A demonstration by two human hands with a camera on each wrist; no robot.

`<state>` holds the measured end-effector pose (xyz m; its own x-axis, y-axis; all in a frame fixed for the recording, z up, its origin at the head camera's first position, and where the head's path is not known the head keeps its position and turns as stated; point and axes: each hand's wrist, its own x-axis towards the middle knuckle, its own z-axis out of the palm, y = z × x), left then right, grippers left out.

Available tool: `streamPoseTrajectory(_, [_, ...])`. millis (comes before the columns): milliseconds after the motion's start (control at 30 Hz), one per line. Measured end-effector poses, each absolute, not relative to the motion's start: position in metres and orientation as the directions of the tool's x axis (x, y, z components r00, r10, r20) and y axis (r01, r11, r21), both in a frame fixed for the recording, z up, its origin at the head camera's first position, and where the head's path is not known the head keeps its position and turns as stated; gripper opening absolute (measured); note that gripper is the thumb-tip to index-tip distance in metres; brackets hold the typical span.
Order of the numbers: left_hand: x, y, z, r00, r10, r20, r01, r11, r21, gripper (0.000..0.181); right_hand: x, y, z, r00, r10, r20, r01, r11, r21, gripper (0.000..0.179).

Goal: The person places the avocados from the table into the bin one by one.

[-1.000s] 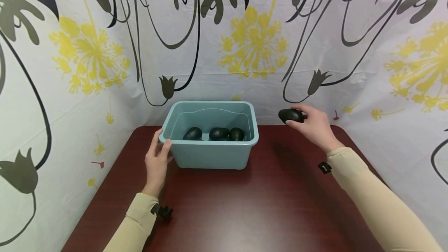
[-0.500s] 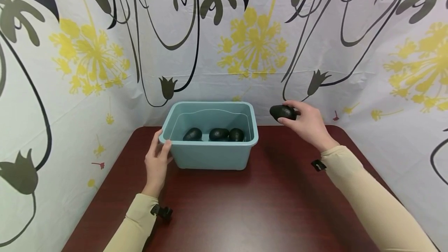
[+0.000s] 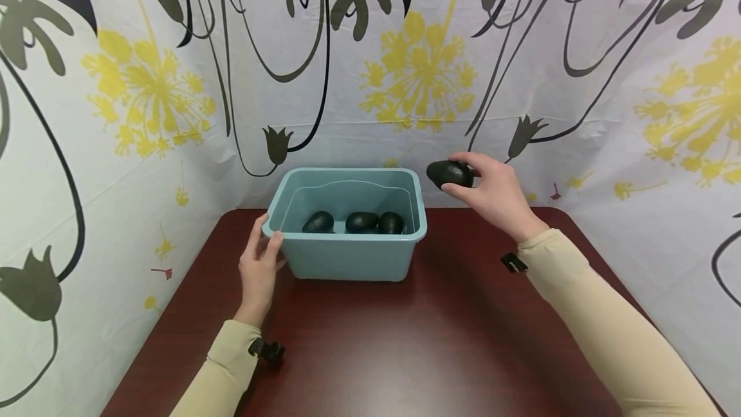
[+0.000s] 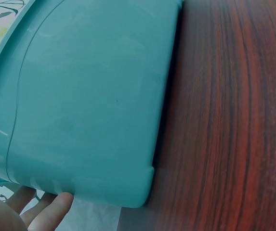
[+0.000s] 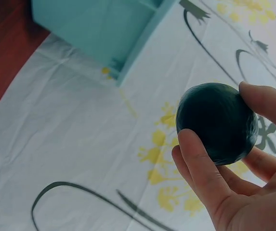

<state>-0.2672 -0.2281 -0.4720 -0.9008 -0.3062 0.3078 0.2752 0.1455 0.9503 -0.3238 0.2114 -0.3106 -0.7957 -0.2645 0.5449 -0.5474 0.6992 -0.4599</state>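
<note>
My right hand (image 3: pixel 499 195) holds a dark avocado (image 3: pixel 449 174) up in the air, to the right of a light blue plastic tub (image 3: pixel 348 259). In the right wrist view, thumb and fingers curl round the avocado (image 5: pixel 215 120). Inside the tub lie a single avocado (image 3: pixel 319 222) at the left and a pair side by side, one being the middle avocado (image 3: pixel 361 222), the other the right avocado (image 3: pixel 391 222). With my left hand (image 3: pixel 258 272) I grip the tub's front left corner at the rim; the left wrist view shows fingertips (image 4: pixel 65 198) against its side.
The tub stands toward the back of a dark red wooden table (image 3: pixel 359 346). Behind and beside the table hangs a white cloth (image 3: pixel 370 140) printed with yellow and grey flowers. Each sleeve carries a small black wrist camera, such as the left camera (image 3: pixel 267 351).
My right hand has carried the avocado leftward and a little upward, closer to the tub. My left hand and the tub have stayed in place.
</note>
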Motion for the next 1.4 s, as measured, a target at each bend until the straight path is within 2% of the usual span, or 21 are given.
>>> streamPoseTrajectory(300, [-0.266, -0.228, -0.473, -0.900, -0.310, 0.307, 0.275, 0.144, 0.951, 0.056, -0.324, 0.177, -0.288, -0.772, -0.326, 0.545, -0.602, 0.650, -0.463, 0.057])
streamPoseTrajectory(600, [-0.266, -0.227, -0.473, -0.901, -0.305, 0.308, 0.278, 0.137, 0.951, 0.055, -0.334, 0.142, -0.272, -0.746, -0.397, 0.535, -0.638, 0.657, -0.402, 0.054])
streamPoseTrajectory(867, [-0.267, -0.228, -0.471, -0.899, -0.309, 0.309, 0.281, 0.134, 0.950, 0.056, -0.347, 0.116, -0.273, -0.769, -0.439, 0.464, -0.627, 0.659, -0.415, 0.054])
streamPoseTrajectory(1400, [-0.267, -0.227, -0.471, -0.896, -0.309, 0.320, 0.284, 0.159, 0.946, 0.055, -0.374, 0.072, -0.269, -0.774, -0.517, 0.365, -0.633, 0.640, -0.436, 0.052])
